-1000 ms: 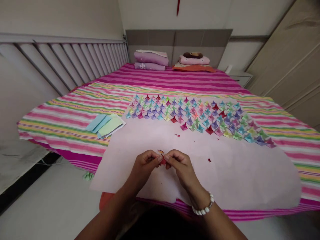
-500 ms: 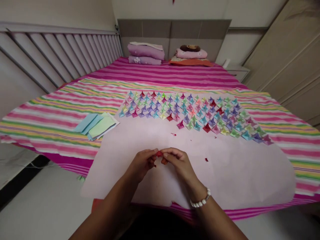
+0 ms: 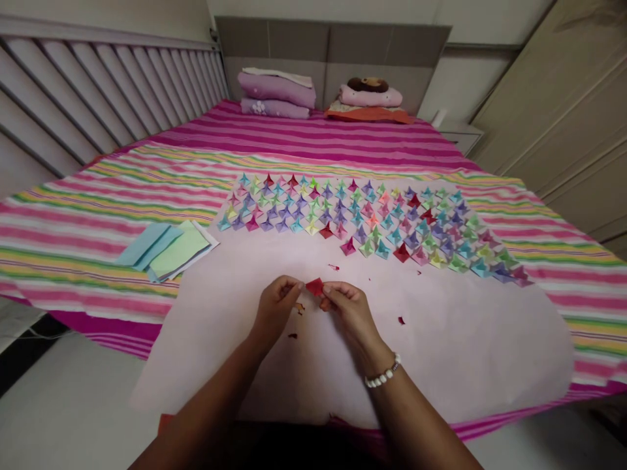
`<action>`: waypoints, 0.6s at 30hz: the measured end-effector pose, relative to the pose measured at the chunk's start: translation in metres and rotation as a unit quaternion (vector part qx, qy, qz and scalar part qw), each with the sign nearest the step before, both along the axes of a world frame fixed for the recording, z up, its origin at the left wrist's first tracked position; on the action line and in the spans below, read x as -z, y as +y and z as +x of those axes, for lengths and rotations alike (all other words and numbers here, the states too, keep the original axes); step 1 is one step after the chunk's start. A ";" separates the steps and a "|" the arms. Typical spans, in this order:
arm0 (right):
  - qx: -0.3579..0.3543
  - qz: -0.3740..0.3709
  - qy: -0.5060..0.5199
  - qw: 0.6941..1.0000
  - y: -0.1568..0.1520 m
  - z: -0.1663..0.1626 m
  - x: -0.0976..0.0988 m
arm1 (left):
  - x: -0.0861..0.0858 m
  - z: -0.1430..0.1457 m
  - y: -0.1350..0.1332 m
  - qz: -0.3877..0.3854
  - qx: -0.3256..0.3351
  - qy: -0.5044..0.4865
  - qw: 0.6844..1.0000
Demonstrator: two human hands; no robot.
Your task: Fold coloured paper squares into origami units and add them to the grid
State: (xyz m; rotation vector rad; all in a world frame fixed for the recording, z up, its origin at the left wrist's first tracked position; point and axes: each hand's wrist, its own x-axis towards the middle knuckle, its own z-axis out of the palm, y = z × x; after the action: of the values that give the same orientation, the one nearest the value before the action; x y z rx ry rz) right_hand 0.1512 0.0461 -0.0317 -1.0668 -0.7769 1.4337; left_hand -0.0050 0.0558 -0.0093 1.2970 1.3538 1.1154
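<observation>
Red paper [image 3: 314, 287], pink-striped bedspread [image 3: 353, 140]

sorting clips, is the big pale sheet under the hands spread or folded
Spread out: the big pale sheet lies broadly flat over the striped cloth, with rows of small paper shapes across its far part.

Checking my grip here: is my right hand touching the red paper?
Touching: the head view shows the right hand pinching the red paper at its right corner.
</observation>
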 end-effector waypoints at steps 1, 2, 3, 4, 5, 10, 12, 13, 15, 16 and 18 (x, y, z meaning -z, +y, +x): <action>0.001 0.005 -0.011 1.000 0.003 0.001 0.001 | 0.000 -0.001 0.003 0.049 0.002 0.024 0.998; 0.000 0.011 -0.023 1.000 0.005 0.002 0.001 | 0.001 -0.002 0.006 0.090 0.012 0.043 0.995; -0.002 0.017 -0.034 0.999 0.007 0.003 0.002 | 0.002 -0.003 0.010 0.118 0.029 0.055 0.991; -0.005 0.023 -0.043 0.999 0.009 0.003 0.003 | 0.004 -0.003 0.014 0.134 0.051 0.062 0.988; -0.008 0.029 -0.051 0.998 0.011 0.004 0.004 | 0.005 -0.003 0.017 0.138 0.072 0.065 0.986; 0.000 0.066 -0.125 0.990 0.020 0.005 0.009 | 0.013 0.001 0.037 0.120 0.117 0.087 0.982; 0.021 0.080 -0.152 0.985 0.025 0.006 0.011 | 0.015 0.003 0.044 0.127 0.125 0.108 0.978; 0.039 0.094 -0.171 0.980 0.028 0.006 0.011 | 0.017 0.004 0.048 0.136 0.128 0.121 0.975; 0.079 0.144 -0.229 0.959 0.033 0.006 0.012 | 0.020 0.006 0.055 0.157 0.135 0.145 0.968; 0.091 0.176 -0.263 0.944 0.036 0.006 0.013 | 0.022 0.007 0.059 0.165 0.137 0.155 0.964; 0.089 0.230 -0.311 0.918 0.040 0.005 0.015 | 0.027 0.010 0.064 0.174 0.137 0.167 0.961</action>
State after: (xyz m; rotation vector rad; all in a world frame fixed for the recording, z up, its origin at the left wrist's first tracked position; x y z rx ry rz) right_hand 0.1560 0.0865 -0.0463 -1.1852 -1.3542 0.6848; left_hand 0.0048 0.1194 -0.0362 1.9385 1.1948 0.9976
